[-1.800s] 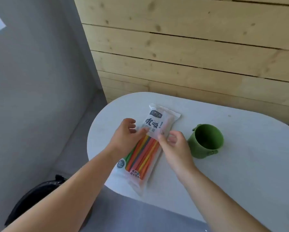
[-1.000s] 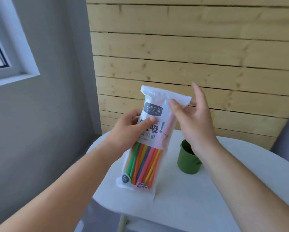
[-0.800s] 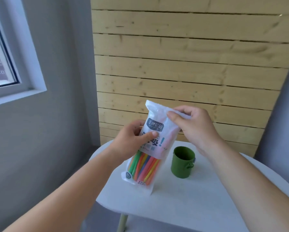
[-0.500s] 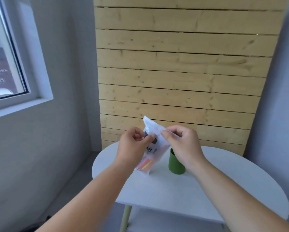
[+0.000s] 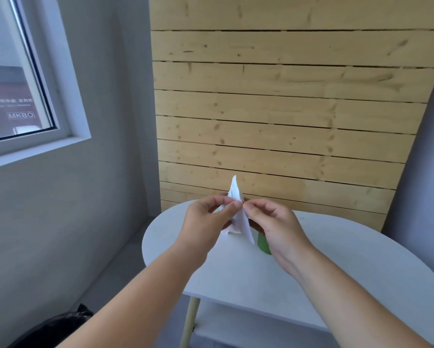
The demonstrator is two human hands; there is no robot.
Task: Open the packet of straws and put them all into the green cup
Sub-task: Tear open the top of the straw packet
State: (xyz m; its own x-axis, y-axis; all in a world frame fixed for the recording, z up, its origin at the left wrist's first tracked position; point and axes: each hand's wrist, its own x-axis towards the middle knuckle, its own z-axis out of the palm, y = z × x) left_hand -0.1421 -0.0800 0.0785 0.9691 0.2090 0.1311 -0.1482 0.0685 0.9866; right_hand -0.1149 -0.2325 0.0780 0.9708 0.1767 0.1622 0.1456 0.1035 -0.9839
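Observation:
I hold the white packet of straws (image 5: 238, 217) upright in the air over the white table (image 5: 311, 267), its edge turned towards me so the coloured straws are hidden. My left hand (image 5: 206, 222) pinches the packet's top from the left. My right hand (image 5: 273, 222) pinches it from the right, thumb and forefinger close to the left fingers. The green cup (image 5: 262, 244) stands on the table behind my right hand; only a sliver of its side shows.
A wooden slat wall (image 5: 286, 121) rises right behind the table. A window (image 5: 17, 79) is on the grey wall at left. A black bin bag (image 5: 50, 330) sits on the floor at lower left. A pale table leg (image 5: 189, 322) shows below the tabletop.
The packet was lifted off the table and raised upright. Both hands moved up to its top edge and now pinch it close together; the packet has turned edge-on. My head tilted up.

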